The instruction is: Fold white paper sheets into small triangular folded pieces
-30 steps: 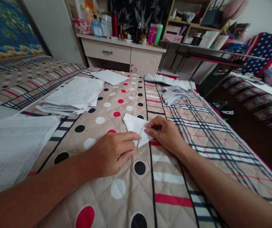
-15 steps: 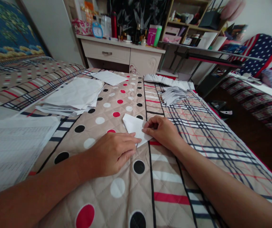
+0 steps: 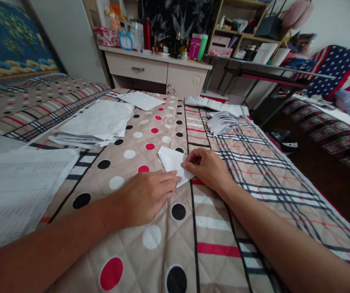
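While the right grip [image 3: 207, 169] had thumb and forefinger together, seemingly pinched on the right edge of the folded white paper [image 3: 171, 158], the left grip [image 3: 150, 193] lay with fingers outstretched, tips resting on its near left part. A second earlier a dark line had crossed the paper; now its top looked plain white, so I judged the fold had been laid over. It sat on the quilt [image 3: 138, 260], nearer than the stacked sheets [image 3: 95, 120] at left and fanned slips [image 3: 223, 122] at right.
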{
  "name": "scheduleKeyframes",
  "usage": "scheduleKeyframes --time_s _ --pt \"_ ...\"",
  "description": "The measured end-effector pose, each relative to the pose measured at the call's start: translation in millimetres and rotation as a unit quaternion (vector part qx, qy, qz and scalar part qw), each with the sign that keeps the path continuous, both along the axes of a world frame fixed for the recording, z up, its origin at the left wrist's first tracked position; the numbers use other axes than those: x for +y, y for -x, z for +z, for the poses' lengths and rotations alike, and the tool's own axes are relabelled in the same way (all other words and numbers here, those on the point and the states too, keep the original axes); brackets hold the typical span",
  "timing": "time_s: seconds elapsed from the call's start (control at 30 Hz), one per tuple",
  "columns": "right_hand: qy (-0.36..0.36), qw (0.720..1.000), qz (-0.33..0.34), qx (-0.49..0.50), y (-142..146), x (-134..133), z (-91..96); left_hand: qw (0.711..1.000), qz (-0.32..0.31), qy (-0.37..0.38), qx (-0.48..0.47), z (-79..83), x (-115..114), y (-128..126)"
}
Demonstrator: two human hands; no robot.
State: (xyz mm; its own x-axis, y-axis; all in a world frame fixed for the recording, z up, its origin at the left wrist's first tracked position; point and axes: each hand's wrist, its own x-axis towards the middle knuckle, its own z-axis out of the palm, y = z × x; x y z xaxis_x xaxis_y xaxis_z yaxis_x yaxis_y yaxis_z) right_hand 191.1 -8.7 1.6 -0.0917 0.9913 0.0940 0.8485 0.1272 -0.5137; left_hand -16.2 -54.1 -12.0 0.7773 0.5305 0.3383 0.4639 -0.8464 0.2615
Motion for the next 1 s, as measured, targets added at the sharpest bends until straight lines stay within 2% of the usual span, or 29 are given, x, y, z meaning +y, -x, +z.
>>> scheduleKeyframes --time_s 0.27,0.5,0.7,0.83,1.0 --pt "0.006 1.0 -0.014 -0.022 1.0 -0.5 2.5 1.0 -0.009 0.007 -0.025 -1.3 0.7 1.0" --pt "0.024 0.997 0.073 0.02 -10.3 7.1 -2.7 0.999 -0.008 0.007 -0.032 -0.7 1.9 1.1" --pt "0.021 0.999 0.027 -0.018 -2.9 2.7 2.1 0.999 -0.004 0.012 -0.045 -0.8 0.9 1.7" --pt "-0.01 0.999 -0.016 -0.037 2.7 -2.5 -1.9 0.998 0.009 0.037 -0.046 -0.1 0.2 3.1" --pt "-0.046 0.998 -0.015 -0.036 5.2 -6.0 -7.7 0.998 0.015 0.048 -0.044 -1.2 0.7 3.5"
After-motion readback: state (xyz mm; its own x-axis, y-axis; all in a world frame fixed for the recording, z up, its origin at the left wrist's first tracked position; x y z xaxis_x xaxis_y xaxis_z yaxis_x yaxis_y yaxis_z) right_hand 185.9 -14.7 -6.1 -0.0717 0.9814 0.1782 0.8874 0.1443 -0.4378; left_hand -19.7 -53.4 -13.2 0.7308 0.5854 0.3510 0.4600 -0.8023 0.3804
